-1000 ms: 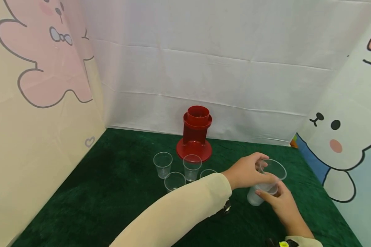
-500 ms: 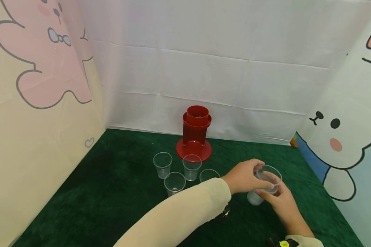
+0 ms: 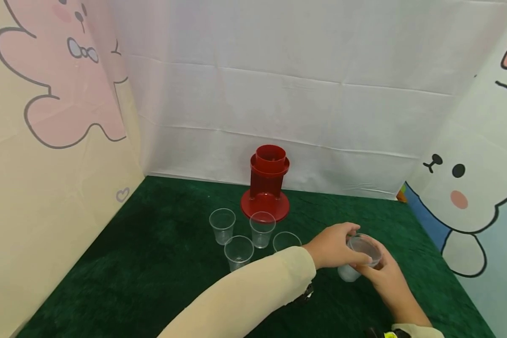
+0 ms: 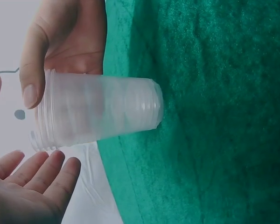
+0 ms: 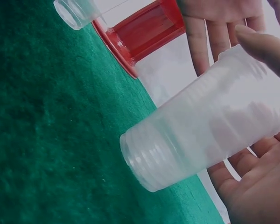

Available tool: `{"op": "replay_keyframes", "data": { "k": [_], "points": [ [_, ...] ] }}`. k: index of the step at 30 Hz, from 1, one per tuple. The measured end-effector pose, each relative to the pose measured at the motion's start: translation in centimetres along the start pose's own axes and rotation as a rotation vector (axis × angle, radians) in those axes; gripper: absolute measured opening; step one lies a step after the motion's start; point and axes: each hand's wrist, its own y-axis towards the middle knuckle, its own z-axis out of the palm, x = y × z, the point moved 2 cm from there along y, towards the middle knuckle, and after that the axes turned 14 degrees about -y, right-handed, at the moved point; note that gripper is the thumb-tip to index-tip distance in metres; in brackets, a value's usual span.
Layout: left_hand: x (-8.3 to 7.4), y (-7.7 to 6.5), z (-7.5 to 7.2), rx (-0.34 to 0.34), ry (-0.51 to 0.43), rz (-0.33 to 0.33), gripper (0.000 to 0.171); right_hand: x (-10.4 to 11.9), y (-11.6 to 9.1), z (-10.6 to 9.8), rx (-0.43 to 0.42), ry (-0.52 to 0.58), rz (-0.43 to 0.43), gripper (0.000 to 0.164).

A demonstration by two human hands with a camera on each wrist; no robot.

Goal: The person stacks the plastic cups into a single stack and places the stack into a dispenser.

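R hand (image 3: 386,274) grips the stack (image 3: 349,273) of clear cups, thumb one side, fingers round the other. L hand (image 3: 335,244) is spread wide about the rim, straight fingers at or almost on it. Stack's on the right of the counter (image 3: 110,281), base down; can't tell if it touches.

Prob. nesting: top cup looks seated, or v. close; 4 singles left to add, all upright approx. mid-counter: far-left cup (image 3: 222,226), far-right cup (image 3: 262,237), near-left cup (image 3: 239,251), near-right cup (image 3: 286,240). L sleeve (image 3: 245,291) hides part of the near two, so knock risk there.

Red holder (image 3: 265,183) is just beyond far-right cup, near the far edge. Plenty of room left; R edge is fairly near R hand, w/ printed wall (image 3: 452,206) beyond.
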Motion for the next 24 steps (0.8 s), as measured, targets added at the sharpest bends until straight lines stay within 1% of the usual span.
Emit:
{"op": "replay_keyframes", "data": {
  "k": [2,6,10,12,17,21,24],
  "points": [
    [0.0,0.0,-0.1,0.006,0.002,0.005,0.070,0.1,-0.1,-0.1,0.008,0.007,-0.005,0.080],
    [-0.2,0.1,-0.3,0.018,0.014,0.023,0.070,0.1,-0.2,-0.3,0.034,0.059,-0.026,0.081],
    [-0.5,0.0,-0.6,0.016,0.033,0.036,0.069,0.0,-0.2,-0.4,0.041,0.102,-0.048,0.086],
    [-0.6,0.0,-0.7,0.011,0.038,0.037,0.069,-0.1,-0.3,-0.6,0.043,0.107,-0.043,0.088],
    [-0.9,-0.2,-1.0,-0.003,0.049,0.040,0.068,-0.4,-0.4,-1.3,0.038,0.085,-0.036,0.085],
    [-1.2,-0.5,-1.4,-0.010,0.062,0.052,0.067,-0.5,-0.3,-1.6,0.007,0.048,-0.049,0.075],
    [-1.4,-0.9,-1.8,-0.020,0.081,0.061,0.067,-0.7,-0.3,-1.6,-0.010,0.019,-0.040,0.071]
  ]
}}
